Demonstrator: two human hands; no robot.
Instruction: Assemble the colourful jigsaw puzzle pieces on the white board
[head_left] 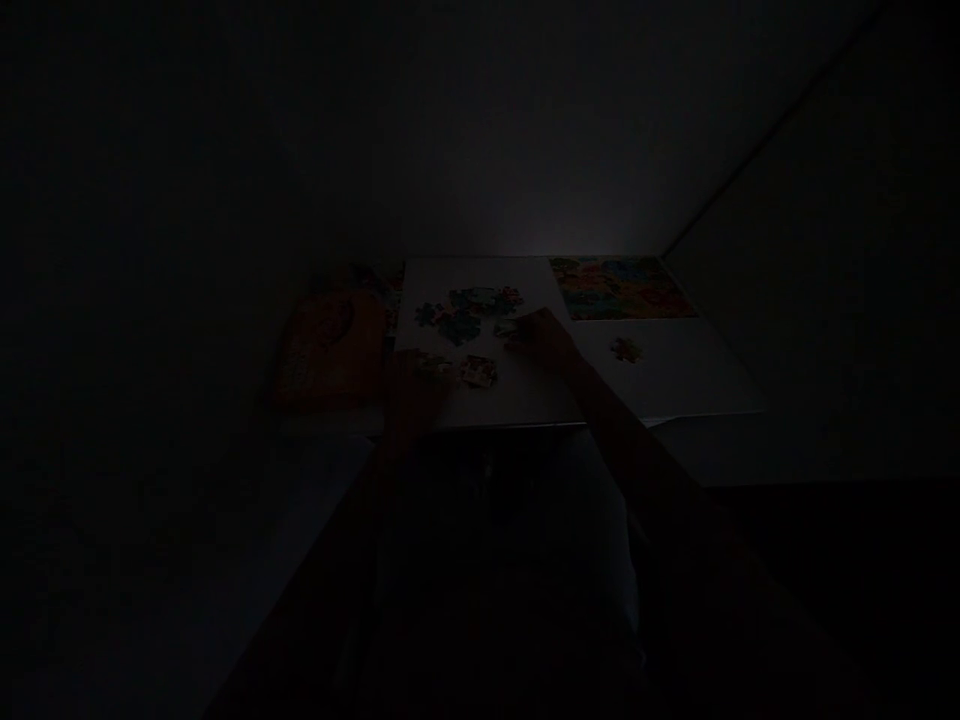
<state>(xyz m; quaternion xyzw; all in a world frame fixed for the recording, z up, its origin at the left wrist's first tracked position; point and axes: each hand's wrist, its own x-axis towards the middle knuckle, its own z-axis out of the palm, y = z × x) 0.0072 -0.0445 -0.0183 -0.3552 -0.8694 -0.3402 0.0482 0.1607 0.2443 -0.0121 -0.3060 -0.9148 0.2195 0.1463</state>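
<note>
The scene is very dark. My right hand (546, 342) is over a white board (517, 400), its fingers closed on a jigsaw puzzle piece (506, 328). Just left of that piece lies a cluster of greenish jigsaw pieces (459, 326). At the board's near left, my left hand (414, 392) is beside some loose jigsaw pieces (433, 367); its fingers are too dark and smeared to make out. Between the two hands, closer to me, lies another small group of jigsaw pieces (480, 372).
An orange box or bag (330, 345) stands at the left of the table. A colourful printed picture (622, 288) lies at the back right, with a lone piece (625, 349) in front of it. A pale wall (540, 180) rises behind the table.
</note>
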